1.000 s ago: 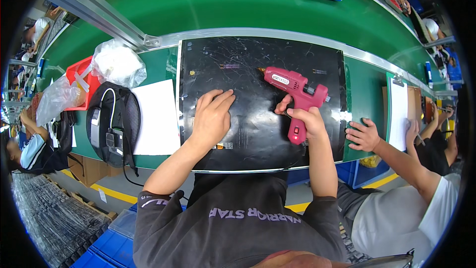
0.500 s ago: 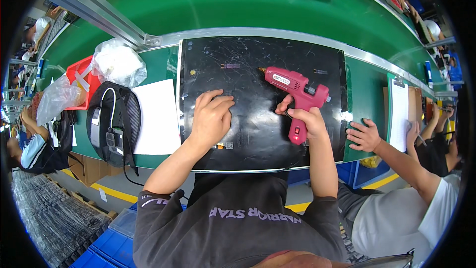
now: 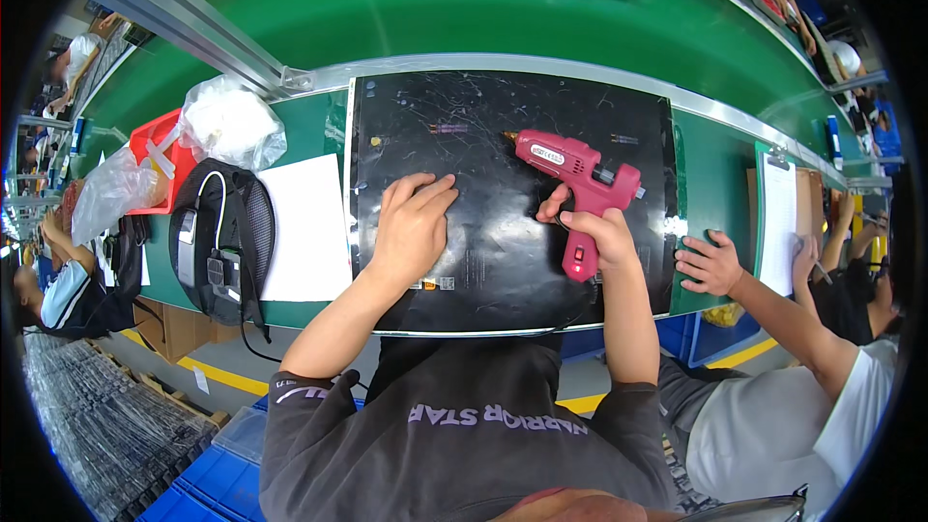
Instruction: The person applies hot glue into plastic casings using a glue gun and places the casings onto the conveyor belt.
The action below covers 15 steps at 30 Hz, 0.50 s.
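Glue gun in right grip, seemingly above the black mat.

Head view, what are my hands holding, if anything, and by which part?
Your right hand holds the pinkish-red glue gun by its handle. Your left hand lies on the black mat, with nothing visibly held.

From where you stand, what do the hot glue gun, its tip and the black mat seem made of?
Hot glue gun: probably moulded plastic, smooth, evenly pink casing. Tip: perhaps brass, from its golden tone; finish unclear. Black mat: rubber or plastic, can't tell which; glossy, given bright reflections.
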{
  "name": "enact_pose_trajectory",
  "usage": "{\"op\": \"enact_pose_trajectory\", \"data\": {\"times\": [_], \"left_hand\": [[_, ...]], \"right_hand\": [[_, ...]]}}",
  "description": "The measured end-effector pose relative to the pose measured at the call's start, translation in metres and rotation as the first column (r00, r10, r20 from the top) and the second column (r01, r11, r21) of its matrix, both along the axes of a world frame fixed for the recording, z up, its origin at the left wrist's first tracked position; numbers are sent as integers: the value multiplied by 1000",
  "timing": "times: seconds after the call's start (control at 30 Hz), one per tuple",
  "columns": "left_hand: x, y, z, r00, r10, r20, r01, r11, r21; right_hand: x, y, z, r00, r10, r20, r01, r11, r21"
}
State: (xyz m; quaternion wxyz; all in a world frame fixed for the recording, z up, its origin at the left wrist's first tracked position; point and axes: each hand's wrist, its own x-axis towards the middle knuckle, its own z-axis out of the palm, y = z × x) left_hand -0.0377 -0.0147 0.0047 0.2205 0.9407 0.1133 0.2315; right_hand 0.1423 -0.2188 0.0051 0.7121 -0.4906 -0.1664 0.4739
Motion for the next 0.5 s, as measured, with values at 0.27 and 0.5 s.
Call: {"op": "enact_pose_trajectory", "data": {"times": [0.27, 0.5], "left_hand": [[-1, 1, -3, 999, -25, 28, 25, 1000, -10], [-1, 0, -1, 1000, -6, 25, 6, 1000, -10]], "right_hand": [[1, 0, 1, 1000, -9, 0, 9, 1000, -8], [0, 1, 0, 1000, -17, -8, 17, 1000, -13]]}}
